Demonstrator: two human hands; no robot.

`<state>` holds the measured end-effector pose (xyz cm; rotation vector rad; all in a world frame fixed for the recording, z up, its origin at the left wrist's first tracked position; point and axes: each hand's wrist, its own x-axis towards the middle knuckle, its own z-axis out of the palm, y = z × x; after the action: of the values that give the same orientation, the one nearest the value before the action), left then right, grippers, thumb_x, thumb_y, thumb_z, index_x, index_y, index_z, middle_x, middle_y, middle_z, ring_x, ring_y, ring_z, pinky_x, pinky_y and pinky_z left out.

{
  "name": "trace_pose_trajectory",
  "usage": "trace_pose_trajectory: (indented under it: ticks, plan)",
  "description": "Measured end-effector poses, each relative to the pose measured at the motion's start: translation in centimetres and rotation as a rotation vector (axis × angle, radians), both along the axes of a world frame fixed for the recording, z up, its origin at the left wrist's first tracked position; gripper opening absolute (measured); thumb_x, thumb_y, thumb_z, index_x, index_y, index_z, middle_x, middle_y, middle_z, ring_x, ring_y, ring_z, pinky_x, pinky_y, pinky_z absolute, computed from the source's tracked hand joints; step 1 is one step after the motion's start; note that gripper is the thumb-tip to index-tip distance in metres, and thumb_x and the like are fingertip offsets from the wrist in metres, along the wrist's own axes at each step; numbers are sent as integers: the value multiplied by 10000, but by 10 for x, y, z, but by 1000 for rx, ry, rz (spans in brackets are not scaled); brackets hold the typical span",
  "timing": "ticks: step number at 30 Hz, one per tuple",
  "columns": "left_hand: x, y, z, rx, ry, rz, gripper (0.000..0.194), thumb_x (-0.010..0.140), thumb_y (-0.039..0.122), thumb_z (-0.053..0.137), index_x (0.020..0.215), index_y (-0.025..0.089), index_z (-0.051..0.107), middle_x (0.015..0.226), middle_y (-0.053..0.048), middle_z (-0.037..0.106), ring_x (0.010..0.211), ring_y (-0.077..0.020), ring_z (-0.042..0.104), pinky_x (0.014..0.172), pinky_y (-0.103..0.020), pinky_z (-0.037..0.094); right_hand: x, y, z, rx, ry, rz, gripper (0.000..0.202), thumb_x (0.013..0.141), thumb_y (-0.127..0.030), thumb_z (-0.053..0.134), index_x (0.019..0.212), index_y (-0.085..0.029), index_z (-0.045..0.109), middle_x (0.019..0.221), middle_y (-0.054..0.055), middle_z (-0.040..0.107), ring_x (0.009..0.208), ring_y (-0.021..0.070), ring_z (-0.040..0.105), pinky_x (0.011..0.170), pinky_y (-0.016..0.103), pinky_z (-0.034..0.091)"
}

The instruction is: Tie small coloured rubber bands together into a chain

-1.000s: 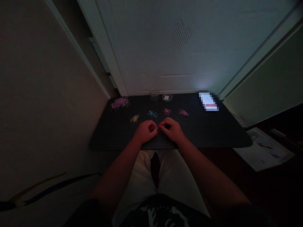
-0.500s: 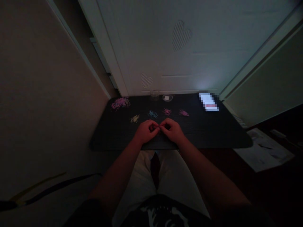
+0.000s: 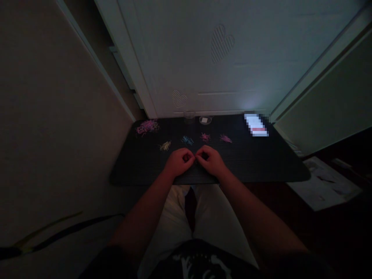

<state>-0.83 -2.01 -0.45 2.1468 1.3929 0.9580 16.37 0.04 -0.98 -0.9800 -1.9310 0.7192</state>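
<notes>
Over the front part of the dark table point(image 3: 247, 162), my left hand point(image 3: 180, 161) and my right hand point(image 3: 211, 159) meet at the fingertips. Both are closed in a pinch, and whatever lies between the fingers is too small and dim to make out. Just beyond them are small piles of thin pieces: a yellowish pile point(image 3: 165, 146), a blue pile point(image 3: 187, 140), a pink-red pile point(image 3: 205, 137) and a pink-purple pile point(image 3: 225, 138).
A larger mixed pink and purple pile point(image 3: 147, 127) lies at the back left. Along the back edge stand a clear round container point(image 3: 190, 117) and a round lid-like dish point(image 3: 205, 120). A lit, pixelated screen point(image 3: 256, 125) lies at the back right, before a white door point(image 3: 186, 58).
My hands have stayed almost in place, with only a slight shift of the fingers where they meet. The piles look the same.
</notes>
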Motion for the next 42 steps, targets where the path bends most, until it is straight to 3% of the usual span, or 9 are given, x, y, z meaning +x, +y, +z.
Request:
trace_pose_trajectory:
  ticks: [11,17,28,42]
  plan:
    - [0,0,-1,-21,4,-5,84,769,234,566,754,164,610,672,2,575,606,-105,502,567,-231,393,-1,-2,0,-28,23,-19,31,735,-164,531,730,-183,555,708,7,549,668,135,516,604,259,398]
    - [0,-1,2,28,8,12,172,770,287,595,894,174,633,727,-6,587,652,-115,518,604,-239,406,0,-2,0,-16,-17,20,33,749,-175,532,731,-181,559,713,10,563,681,135,521,631,261,397]
    - [0,-1,2,1,2,24,130,797,271,561,782,162,629,698,-4,609,630,-110,525,599,-238,401,0,-1,-2,-9,-42,4,46,761,-193,546,722,-181,567,698,11,565,680,136,524,630,261,393]
    - [0,-2,2,13,-31,39,120,818,256,531,803,162,604,740,-20,592,697,-129,533,628,-247,417,-1,-1,-2,7,-78,26,42,723,-149,538,703,-182,555,698,9,568,685,139,518,645,265,392]
